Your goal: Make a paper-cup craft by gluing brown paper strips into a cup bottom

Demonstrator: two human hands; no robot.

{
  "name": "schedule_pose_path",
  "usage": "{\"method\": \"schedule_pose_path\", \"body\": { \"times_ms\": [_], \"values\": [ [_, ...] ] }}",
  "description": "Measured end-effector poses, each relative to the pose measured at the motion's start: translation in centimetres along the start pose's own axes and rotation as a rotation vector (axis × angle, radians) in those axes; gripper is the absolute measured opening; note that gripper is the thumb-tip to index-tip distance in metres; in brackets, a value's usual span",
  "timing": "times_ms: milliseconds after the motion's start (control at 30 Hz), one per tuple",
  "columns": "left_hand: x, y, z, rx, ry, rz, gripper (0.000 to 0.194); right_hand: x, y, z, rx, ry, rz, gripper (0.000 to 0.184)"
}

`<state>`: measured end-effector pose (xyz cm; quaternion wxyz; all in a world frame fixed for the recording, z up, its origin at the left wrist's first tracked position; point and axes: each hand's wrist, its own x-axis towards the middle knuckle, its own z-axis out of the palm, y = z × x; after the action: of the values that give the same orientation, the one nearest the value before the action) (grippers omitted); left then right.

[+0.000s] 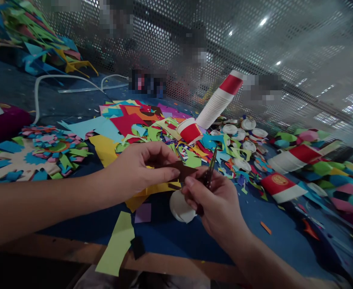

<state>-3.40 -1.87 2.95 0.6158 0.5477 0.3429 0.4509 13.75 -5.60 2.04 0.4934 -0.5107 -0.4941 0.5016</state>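
My left hand (152, 168) pinches a small piece of dark brown paper (181, 169) between thumb and fingers. My right hand (215, 196) is closed around dark, slim scissors (210, 172), their points tilted up. Its thumb and fingertips are at the paper's right edge; whether they grip it too is hard to see. Below the hands, a round white lid or cup bottom (181, 206) rests on the blue table. Near it lie a purple paper square (143, 212), a black scrap (138, 247) and a light green strip (118, 243) overhanging the front edge. Yellow paper (104, 148) lies behind my left wrist.
A leaning stack of paper cups (217, 102) and a red-and-white cup (189, 130) stand among coloured scraps. Cut-paper flowers (29, 156) lie left. More cups (285, 188) and a dark blue glue gun with orange trigger (315, 233) sit right. A perforated metal screen (164, 44) rises behind.
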Motion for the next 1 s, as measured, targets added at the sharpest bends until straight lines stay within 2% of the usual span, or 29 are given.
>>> {"method": "schedule_pose_path", "body": {
  "times_ms": [300, 467, 633, 800, 933, 1000],
  "values": [
    [-0.2, -0.1, 0.3, -0.015, -0.067, -0.071, 0.016, -0.2, -0.3, 0.5, -0.121, 0.015, -0.079, 0.014],
    [-0.5, -0.1, 0.5, -0.108, -0.080, -0.166, 0.019, -0.5, -0.7, 0.4, -0.274, -0.011, -0.187, 0.006],
    [-1.0, -0.6, 0.6, -0.124, -0.105, -0.187, 0.018, -0.7, -0.8, 0.2, -0.350, -0.083, -0.234, 0.003],
    [-1.1, -0.6, 0.4, -0.085, -0.092, -0.125, 0.018, -0.7, -0.8, 0.1, -0.342, -0.127, -0.188, 0.002],
    [-0.4, 0.3, -0.8, -0.067, 0.073, 0.052, 0.017, -0.5, -0.3, -0.7, -0.342, -0.032, -0.108, 0.005],
    [-0.1, 0.6, -1.2, -0.089, 0.115, 0.108, 0.017, -0.4, -0.1, -1.2, -0.289, -0.011, -0.111, 0.009]
  ]
}}
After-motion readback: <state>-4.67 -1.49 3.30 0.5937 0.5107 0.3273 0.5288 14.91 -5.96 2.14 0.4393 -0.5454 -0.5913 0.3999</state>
